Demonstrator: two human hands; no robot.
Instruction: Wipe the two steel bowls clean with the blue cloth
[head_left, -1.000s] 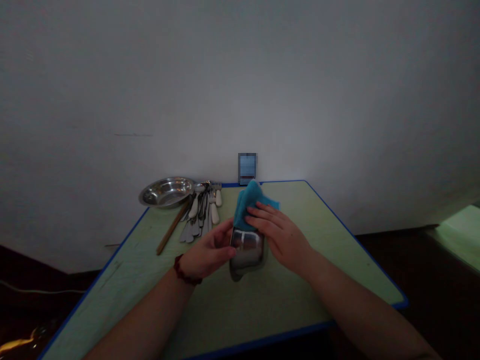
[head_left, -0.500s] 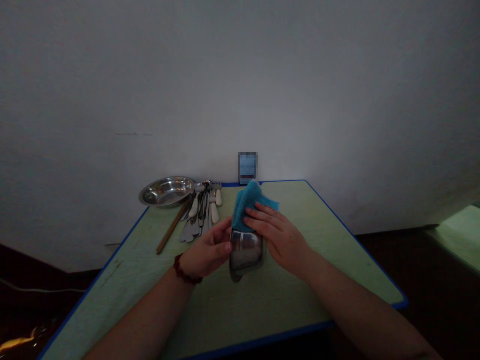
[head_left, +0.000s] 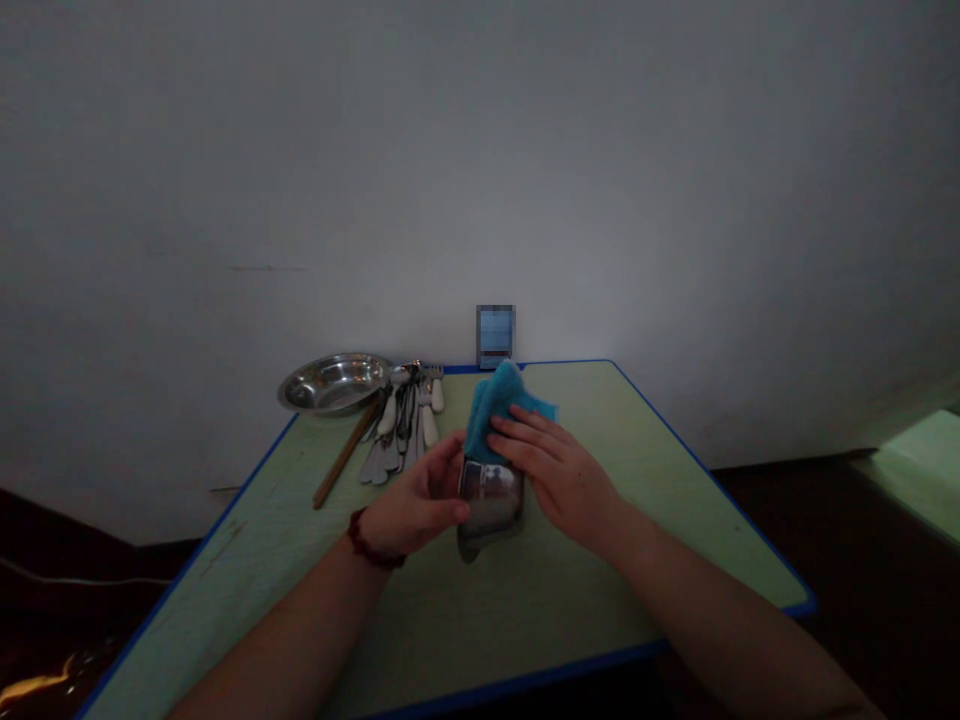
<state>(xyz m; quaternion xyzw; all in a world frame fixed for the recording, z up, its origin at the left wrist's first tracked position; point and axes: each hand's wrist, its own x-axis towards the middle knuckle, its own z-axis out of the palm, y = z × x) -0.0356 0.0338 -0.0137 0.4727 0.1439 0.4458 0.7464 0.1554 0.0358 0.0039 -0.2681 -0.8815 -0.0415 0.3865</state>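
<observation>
A shiny metal bowl [head_left: 491,505] is held tilted on its side above the table, its base toward the right. My left hand [head_left: 420,500] grips its rim from the left, thumb on the near side. A blue cloth [head_left: 491,410] covers the far part of the bowl and sticks up above it. My right hand [head_left: 566,475] presses the cloth against the bowl, its fingers laid over the fabric. The fingertips of my left hand behind the bowl are partly hidden.
On the green table [head_left: 600,590] with blue edging, a wide metal dish [head_left: 337,385] stands at the back left. Beside it lie a pile of forks, spoons and knives [head_left: 405,420] and wooden chopsticks [head_left: 345,455]. A blurred screen [head_left: 496,335] leans against the wall.
The bowl has turned slightly and shifted a little to the left. My left thumb sits lower on it, while the cloth and my right hand stay almost in place.
</observation>
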